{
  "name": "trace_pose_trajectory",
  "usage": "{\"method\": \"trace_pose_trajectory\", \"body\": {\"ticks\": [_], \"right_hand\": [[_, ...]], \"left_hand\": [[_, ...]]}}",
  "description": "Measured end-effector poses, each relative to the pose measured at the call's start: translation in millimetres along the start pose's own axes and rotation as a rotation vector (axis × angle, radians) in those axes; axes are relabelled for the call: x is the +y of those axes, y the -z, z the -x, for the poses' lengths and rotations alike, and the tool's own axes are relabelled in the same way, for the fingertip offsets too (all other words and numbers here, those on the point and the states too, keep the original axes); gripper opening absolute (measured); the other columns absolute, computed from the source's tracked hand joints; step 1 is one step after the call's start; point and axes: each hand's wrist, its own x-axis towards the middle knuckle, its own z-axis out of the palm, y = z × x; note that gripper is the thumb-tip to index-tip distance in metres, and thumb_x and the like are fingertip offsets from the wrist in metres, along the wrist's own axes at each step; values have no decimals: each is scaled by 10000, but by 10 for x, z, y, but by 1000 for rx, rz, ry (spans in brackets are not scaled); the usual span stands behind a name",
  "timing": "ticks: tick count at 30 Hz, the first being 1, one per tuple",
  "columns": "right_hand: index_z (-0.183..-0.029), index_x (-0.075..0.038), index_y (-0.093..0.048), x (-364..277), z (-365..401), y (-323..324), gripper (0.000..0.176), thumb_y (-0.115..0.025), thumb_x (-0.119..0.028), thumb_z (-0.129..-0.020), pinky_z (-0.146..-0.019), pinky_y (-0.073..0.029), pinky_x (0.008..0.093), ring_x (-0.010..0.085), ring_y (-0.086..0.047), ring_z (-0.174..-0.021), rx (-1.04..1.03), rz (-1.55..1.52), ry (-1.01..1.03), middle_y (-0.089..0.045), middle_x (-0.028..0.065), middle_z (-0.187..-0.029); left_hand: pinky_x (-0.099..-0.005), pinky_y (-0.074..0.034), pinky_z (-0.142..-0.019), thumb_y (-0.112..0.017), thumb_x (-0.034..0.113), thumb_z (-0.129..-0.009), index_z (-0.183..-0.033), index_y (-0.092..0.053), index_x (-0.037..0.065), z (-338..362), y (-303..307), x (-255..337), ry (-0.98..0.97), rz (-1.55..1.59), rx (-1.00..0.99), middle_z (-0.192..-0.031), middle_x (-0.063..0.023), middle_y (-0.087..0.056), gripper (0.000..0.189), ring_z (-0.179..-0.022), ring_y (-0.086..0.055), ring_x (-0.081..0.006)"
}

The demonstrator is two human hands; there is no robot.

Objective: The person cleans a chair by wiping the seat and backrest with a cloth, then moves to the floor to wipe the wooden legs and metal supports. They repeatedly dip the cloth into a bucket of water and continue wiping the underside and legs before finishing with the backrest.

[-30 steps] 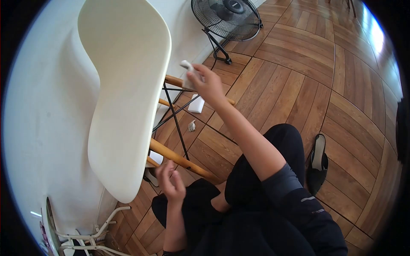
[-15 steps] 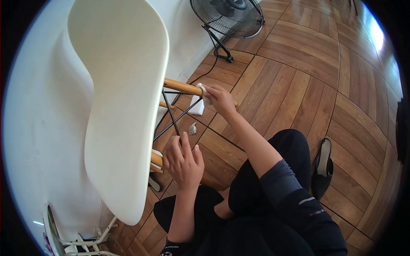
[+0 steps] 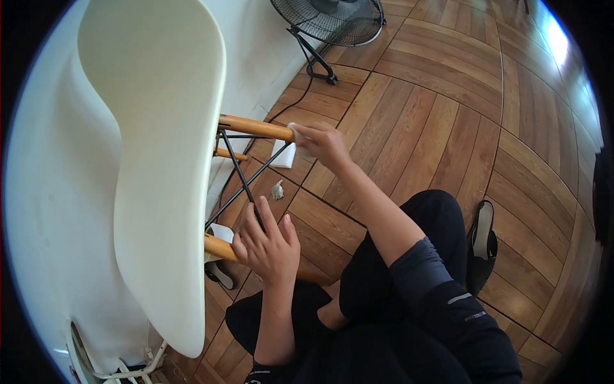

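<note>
A white chair [image 3: 163, 160] with wooden legs and black metal braces lies tipped on its side, its shell facing left. My right hand [image 3: 324, 146] pinches a white tissue [image 3: 295, 131] against the end part of the upper wooden leg [image 3: 259, 126]. My left hand [image 3: 268, 246] lies over the lower wooden leg [image 3: 219, 247], close to a black brace [image 3: 242, 176]. Its index finger and thumb point upward, and its grip is partly hidden behind the back of the hand.
A white block-like packet [image 3: 283, 155] and a crumpled tissue [image 3: 277, 190] lie on the wood-patterned floor [image 3: 409, 121]. A black fan [image 3: 332, 19] stands by the wall, its cord trailing along it. Black slippers [image 3: 483, 246] are on the floor; a white metal frame [image 3: 144, 370] is at lower left.
The chair has shifted left in view and tilted slightly, both hands staying at its legs. The tissue sits at nearly the same place on the upper leg. The whole view has moved a little.
</note>
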Motion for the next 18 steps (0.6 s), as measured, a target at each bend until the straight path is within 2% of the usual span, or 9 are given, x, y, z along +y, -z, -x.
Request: {"method": "trace_pose_trajectory", "body": {"ticks": [6, 8, 12, 15, 17, 18], "right_hand": [[-1039, -116, -634, 85, 116, -96, 324, -693, -133, -720, -749, -460, 355, 253, -561, -840, 35, 29, -61, -617, 51, -892], [-1051, -118, -623, 175, 186, -65, 321, -681, -146, -736, -764, -458, 357, 260, -560, -853, -16, 71, -149, -615, 49, -908], [-1064, -137, -624, 340, 304, -27, 316, -667, -162, -751, -768, -464, 353, 258, -564, -879, -28, 100, -157, -620, 48, -930], [-1062, -143, -629, 450, 425, 4, 296, -655, -167, -768, -771, -473, 357, 267, -580, -913, -29, 113, -214, -628, 57, -966], [-1089, -150, -630, 543, 530, 29, 296, -640, -160, -793, -776, -479, 371, 285, -594, -933, -60, 52, -470, -642, 76, -981], [-1089, -150, -630, 623, 594, 42, 296, -640, -160, -793, -776, -479, 371, 285, -594, -933, -57, 43, -466, -642, 76, -981]], "left_hand": [[-395, -302, -922, -540, 330, -873, -1310, -432, 73, -9, 20, 102, 90, 51, -77, -1192, -142, -493, 518, -969, -550, -229], [-402, -294, -931, -542, 331, -872, -1312, -426, 65, -22, -5, 88, 75, 49, -55, -1185, -152, -493, 527, -959, -555, -231], [-408, -307, -935, -551, 333, -871, -1297, -436, 25, -4, -12, 45, 15, 33, -82, -1179, -196, -464, 538, -953, -546, -254], [-406, -311, -925, -548, 332, -873, -1293, -439, 21, -5, -17, 30, -5, 32, -61, -1163, -196, -473, 534, -941, -548, -252], [-407, -313, -920, -547, 331, -874, -1288, -444, 19, -9, -15, 31, -9, 23, -63, -1157, -196, -477, 529, -941, -548, -255], [-408, -315, -915, -546, 329, -875, -1283, -450, 17, -4, -15, 29, -12, 23, -74, -1151, -197, -481, 523, -941, -549, -258]]}}
